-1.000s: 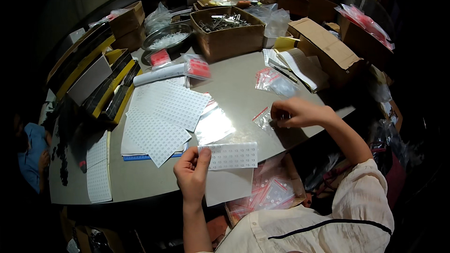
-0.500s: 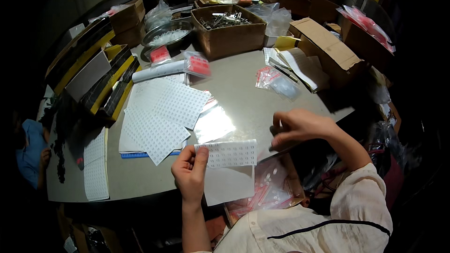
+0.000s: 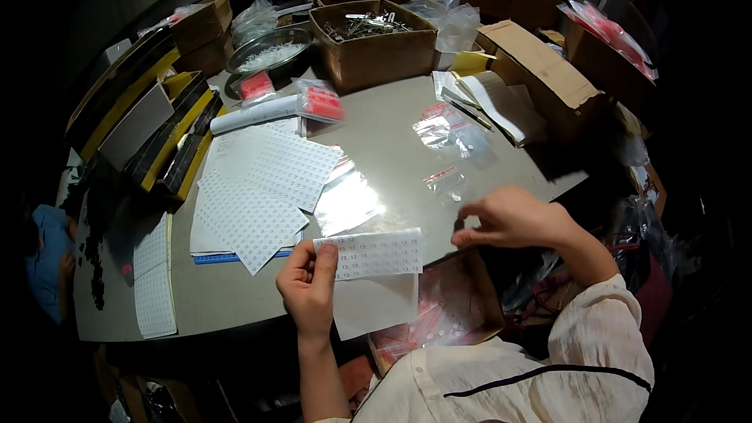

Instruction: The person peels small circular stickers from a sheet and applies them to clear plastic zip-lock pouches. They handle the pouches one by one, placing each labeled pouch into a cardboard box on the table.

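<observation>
Label sheet (image 3: 376,254), likely light, limp; best held by edges; left hand (image 3: 308,282) pinching left edge, right hand (image 3: 517,221) grip unclear.

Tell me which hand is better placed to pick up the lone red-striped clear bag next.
Probably the right hand: it is nearer the clear bag, though whether it grips anything is unclear. The left hand is farther away and holds the label sheet.

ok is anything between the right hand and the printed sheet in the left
Nothing visible stands between the right hand and the printed sheet held in the left hand.
</observation>
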